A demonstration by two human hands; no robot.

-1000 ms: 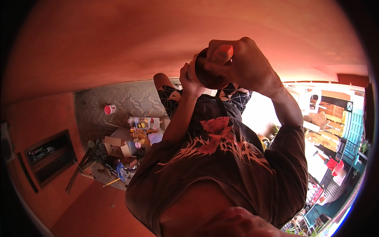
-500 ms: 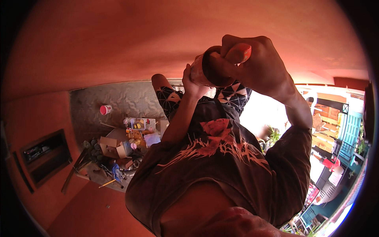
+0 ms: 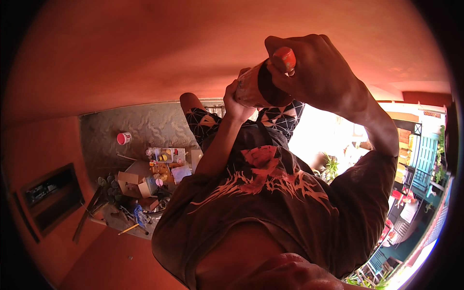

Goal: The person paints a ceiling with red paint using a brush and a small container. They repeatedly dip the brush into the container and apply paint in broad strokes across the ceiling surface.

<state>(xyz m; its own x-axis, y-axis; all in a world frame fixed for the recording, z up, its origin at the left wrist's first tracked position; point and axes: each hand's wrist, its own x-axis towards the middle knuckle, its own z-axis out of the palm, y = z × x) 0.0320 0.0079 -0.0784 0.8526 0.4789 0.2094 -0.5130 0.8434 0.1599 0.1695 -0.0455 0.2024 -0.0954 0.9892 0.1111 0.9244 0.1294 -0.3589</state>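
Note:
Both my hands are raised close to the camera, against an orange-red wall (image 3: pixel 145 53). My right hand (image 3: pixel 321 72) is wrapped around the top end of a dark bottle (image 3: pixel 256 87) with an orange-red cap (image 3: pixel 285 58). My left hand (image 3: pixel 236 105) grips the bottle's lower end from below. The bottle lies tilted, cap end up and to the right. Below the hands I see my own dark T-shirt (image 3: pixel 270 203) with a reddish print, and patterned shorts (image 3: pixel 203 123).
Far below, on a grey patterned floor (image 3: pixel 145 125), lie cardboard boxes (image 3: pixel 133 183), a red-lidded white tub (image 3: pixel 123 138), small packets and tools. A dark recess (image 3: pixel 48 198) sits in the orange wall at left. Bright outdoor ground with plants (image 3: pixel 331 166) and blue railings lies right.
Both hands have risen with the bottle, up and to the right in the view and closer to the camera. The bottle's cap end now points more upward.

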